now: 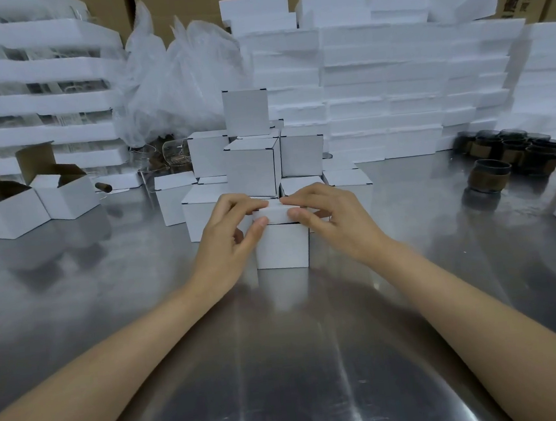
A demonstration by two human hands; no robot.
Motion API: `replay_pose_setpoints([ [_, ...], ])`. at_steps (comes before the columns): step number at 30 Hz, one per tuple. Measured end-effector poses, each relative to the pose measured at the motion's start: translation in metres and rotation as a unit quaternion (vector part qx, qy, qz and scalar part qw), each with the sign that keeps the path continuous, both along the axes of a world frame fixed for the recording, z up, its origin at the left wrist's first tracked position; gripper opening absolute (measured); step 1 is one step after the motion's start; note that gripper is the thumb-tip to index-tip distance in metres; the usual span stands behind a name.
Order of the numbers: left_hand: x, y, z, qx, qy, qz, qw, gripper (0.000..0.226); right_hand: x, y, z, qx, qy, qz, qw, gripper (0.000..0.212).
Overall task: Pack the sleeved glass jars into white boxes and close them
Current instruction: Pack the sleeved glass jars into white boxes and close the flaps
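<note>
- Left hand (234, 228) and right hand (321, 216) both pinch the lid flap of the small white cardboard box (281, 245).
- Box stands on the steel table (284, 362); sleeved dark glass jars (508, 150) far right.

Steel table (284, 362): white boxes (281, 245), jars (489, 174)

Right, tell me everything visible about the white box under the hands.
The white box is a small plain cardboard cube standing upright on the shiny metal table, just in front of the stack of closed white boxes. Its lid flap is folded down, nearly shut, with a dark gap showing under the front edge. The left hand and right hand pinch the lid's corners from either side. Its contents are hidden.
</note>
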State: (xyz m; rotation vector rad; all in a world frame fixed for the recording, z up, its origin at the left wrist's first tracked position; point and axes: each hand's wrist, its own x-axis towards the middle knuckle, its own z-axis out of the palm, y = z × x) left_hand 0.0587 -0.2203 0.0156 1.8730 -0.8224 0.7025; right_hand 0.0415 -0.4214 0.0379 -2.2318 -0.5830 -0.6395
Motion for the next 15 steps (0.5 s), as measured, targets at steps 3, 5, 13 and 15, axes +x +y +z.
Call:
replay_pose_setpoints([
  [3,0.0026,0.0027,-0.0012,0.018,-0.007,-0.002,1.000,0.019,-0.0019,-0.0019,0.0011,-0.029,0.001,-0.018,0.999,0.023],
  [5,0.0033,0.0050,-0.0016,0.036,-0.014,0.002,0.999,0.019,-0.0030,-0.0040,0.0012,-0.065,0.010,-0.027,0.998,0.025],
  [13,0.0055,0.0036,0.0028,0.118,-0.124,0.083,0.982,0.032,-0.0064,-0.0002,-0.0018,-0.202,-0.054,-0.024,0.977,0.044],
  [15,0.0061,0.0051,0.0012,0.114,-0.125,0.077,0.983,0.034,-0.0057,0.0014,-0.0001,-0.210,-0.043,-0.012,0.977,0.048],
])
